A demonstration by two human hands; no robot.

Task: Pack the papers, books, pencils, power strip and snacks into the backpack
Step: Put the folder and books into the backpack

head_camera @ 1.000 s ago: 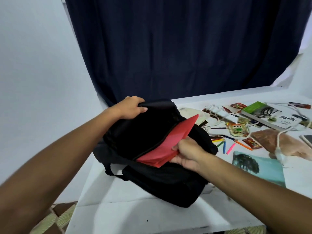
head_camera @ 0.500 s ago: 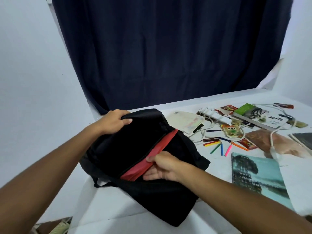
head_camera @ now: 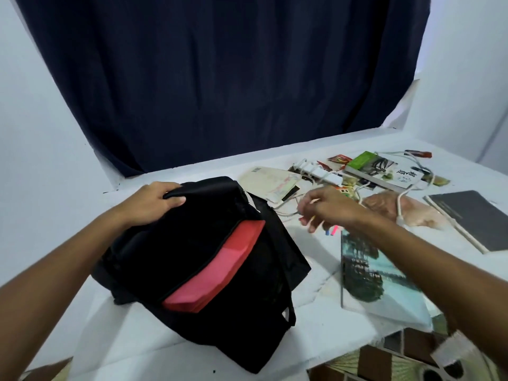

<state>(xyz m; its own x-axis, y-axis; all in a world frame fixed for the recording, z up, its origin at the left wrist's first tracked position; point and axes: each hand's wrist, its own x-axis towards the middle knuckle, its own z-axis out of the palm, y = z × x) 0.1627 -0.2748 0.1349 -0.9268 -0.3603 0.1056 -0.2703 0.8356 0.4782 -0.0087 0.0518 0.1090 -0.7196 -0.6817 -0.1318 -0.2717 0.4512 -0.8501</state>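
Observation:
A black backpack (head_camera: 192, 270) lies on the white table, its top flap gripped by my left hand (head_camera: 154, 200). Red papers (head_camera: 220, 268) sit inside its open slot. My right hand (head_camera: 321, 210) hovers empty over the coloured pencils (head_camera: 331, 230), fingers loosely spread; most pencils are hidden under it. A teal landscape book (head_camera: 371, 276) lies right of the bag. Behind are a white power strip (head_camera: 319, 171) with its cable, a green-and-white book (head_camera: 382, 171), a cream book (head_camera: 272, 185), a dark notebook (head_camera: 475, 218) and snack packets (head_camera: 339, 158).
A pinkish plastic bag (head_camera: 412, 213) lies under the white cable. A dark blue curtain (head_camera: 220, 78) hangs behind the table. The table's front edge (head_camera: 343, 345) drops to a patterned floor at the lower right.
My right hand let go of the red papers, now deeper in the backpack, and moved right over the pencils. The left hand kept its grip on the flap.

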